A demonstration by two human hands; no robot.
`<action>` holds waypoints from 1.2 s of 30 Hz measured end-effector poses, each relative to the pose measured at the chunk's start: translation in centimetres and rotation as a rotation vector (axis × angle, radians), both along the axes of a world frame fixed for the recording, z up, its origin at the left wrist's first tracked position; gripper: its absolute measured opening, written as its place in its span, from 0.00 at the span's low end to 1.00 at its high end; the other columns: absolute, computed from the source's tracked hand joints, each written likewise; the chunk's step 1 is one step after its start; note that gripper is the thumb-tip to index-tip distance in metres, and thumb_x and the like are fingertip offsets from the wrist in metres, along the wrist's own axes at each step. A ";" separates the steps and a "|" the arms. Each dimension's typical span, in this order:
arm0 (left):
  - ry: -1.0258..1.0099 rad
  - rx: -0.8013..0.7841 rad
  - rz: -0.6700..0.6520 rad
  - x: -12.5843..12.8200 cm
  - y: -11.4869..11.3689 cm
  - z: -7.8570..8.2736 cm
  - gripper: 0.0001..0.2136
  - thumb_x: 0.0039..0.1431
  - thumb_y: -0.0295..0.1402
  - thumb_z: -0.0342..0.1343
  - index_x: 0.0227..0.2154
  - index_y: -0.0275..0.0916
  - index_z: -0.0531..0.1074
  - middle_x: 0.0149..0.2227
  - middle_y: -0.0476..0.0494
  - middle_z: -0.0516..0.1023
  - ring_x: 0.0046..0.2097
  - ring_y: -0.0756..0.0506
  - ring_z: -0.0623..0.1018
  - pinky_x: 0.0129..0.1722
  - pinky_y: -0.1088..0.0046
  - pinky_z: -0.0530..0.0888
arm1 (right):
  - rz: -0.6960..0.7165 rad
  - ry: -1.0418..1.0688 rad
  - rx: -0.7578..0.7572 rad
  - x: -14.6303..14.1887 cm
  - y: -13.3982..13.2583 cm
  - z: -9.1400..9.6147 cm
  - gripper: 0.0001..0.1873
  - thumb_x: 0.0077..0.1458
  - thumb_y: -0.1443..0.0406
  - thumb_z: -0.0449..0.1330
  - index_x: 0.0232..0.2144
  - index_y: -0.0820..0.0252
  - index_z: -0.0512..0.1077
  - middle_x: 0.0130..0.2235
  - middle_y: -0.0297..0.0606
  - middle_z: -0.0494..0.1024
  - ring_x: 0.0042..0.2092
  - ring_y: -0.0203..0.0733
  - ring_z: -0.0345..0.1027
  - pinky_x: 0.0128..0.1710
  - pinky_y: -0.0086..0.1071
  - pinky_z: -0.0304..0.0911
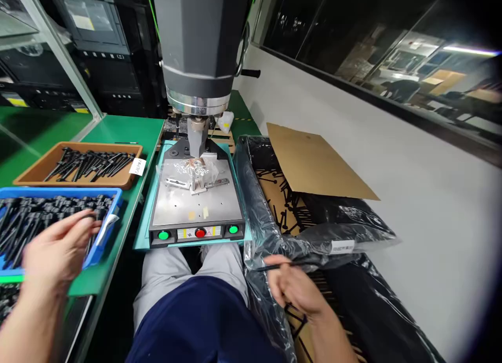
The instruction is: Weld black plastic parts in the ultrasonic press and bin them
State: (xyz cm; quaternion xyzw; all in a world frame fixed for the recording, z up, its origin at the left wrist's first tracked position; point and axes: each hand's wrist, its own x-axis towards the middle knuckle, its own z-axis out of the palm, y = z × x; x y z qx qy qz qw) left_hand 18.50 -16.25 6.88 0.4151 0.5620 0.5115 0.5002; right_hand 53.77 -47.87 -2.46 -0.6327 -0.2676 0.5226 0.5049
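Head view: left hand [58,250] loosely fingers thin black rods [23,219] in blue tray [102,232]; right hand [292,287] pinches one slim black rod [274,267].

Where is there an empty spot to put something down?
Free: the metal plate between the fixture and buttons; the cardboard sheet; green table behind the brown tray. Crowded: both trays, the lined box.

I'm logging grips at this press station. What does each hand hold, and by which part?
The right hand pinches a thin black rod near one end. The left hand reaches over the black rods in the blue tray; whether it grips one cannot be told.
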 end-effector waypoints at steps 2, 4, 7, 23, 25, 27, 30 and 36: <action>-0.215 -0.101 -0.130 2.9 0.4 -1.5 0.12 0.44 0.22 0.66 0.35 0.33 0.78 0.31 0.48 0.81 0.32 0.51 0.79 0.33 0.80 0.78 | 0.221 -0.177 0.035 -2.7 5.5 0.4 0.28 0.57 0.40 0.50 0.39 0.55 0.73 0.21 0.33 0.69 0.21 0.38 0.65 0.24 0.33 0.60; -0.358 -0.205 -0.265 5.7 0.2 -2.7 0.11 0.44 0.22 0.66 0.34 0.31 0.78 0.32 0.43 0.81 0.32 0.50 0.79 0.33 0.80 0.78 | 0.268 -0.375 0.128 -5.1 9.9 0.7 0.23 0.57 0.44 0.55 0.30 0.55 0.74 0.29 0.37 0.74 0.29 0.40 0.69 0.30 0.34 0.64; -0.493 -0.275 -0.383 8.7 -0.8 -4.0 0.10 0.44 0.25 0.69 0.31 0.31 0.79 0.34 0.39 0.82 0.34 0.49 0.80 0.35 0.80 0.79 | 0.359 -0.424 0.164 -7.8 13.6 1.0 0.19 0.61 0.50 0.53 0.29 0.56 0.72 0.28 0.34 0.74 0.27 0.37 0.69 0.28 0.30 0.64; -0.517 -0.199 -0.596 10.8 -2.1 -5.9 0.14 0.37 0.33 0.73 0.30 0.34 0.81 0.41 0.35 0.82 0.40 0.42 0.80 0.38 0.68 0.77 | 0.425 -0.374 0.202 -9.7 18.3 1.9 0.21 0.64 0.51 0.49 0.35 0.60 0.72 0.15 0.25 0.64 0.18 0.31 0.58 0.23 0.27 0.55; -0.497 -0.189 -0.615 10.8 -1.8 -6.1 0.13 0.37 0.34 0.73 0.28 0.35 0.81 0.41 0.36 0.82 0.40 0.42 0.80 0.39 0.67 0.77 | 0.441 -0.165 0.202 -9.7 18.4 1.5 0.23 0.63 0.49 0.49 0.37 0.61 0.72 0.13 0.23 0.62 0.15 0.30 0.52 0.19 0.26 0.50; -0.477 -0.178 -0.628 10.9 -1.6 -6.3 0.12 0.38 0.35 0.73 0.27 0.35 0.80 0.41 0.37 0.82 0.40 0.41 0.80 0.39 0.67 0.77 | 0.433 -0.023 0.207 -9.7 18.4 1.2 0.23 0.63 0.49 0.50 0.36 0.62 0.72 0.12 0.22 0.61 0.13 0.29 0.48 0.17 0.25 0.46; -0.436 -0.120 -0.634 11.0 -1.4 -6.9 0.13 0.40 0.37 0.72 0.29 0.36 0.80 0.42 0.37 0.82 0.43 0.40 0.80 0.41 0.65 0.76 | 0.384 -0.045 0.217 -9.9 18.6 0.8 0.23 0.63 0.49 0.51 0.36 0.63 0.72 0.13 0.22 0.61 0.14 0.28 0.49 0.17 0.25 0.46; -0.248 0.065 -0.725 11.8 -1.2 -8.9 0.15 0.43 0.39 0.70 0.34 0.37 0.81 0.44 0.36 0.81 0.46 0.39 0.79 0.48 0.60 0.74 | 0.297 -0.122 0.244 -10.4 20.1 -0.1 0.24 0.61 0.47 0.52 0.27 0.61 0.68 0.20 0.30 0.71 0.19 0.30 0.62 0.22 0.26 0.57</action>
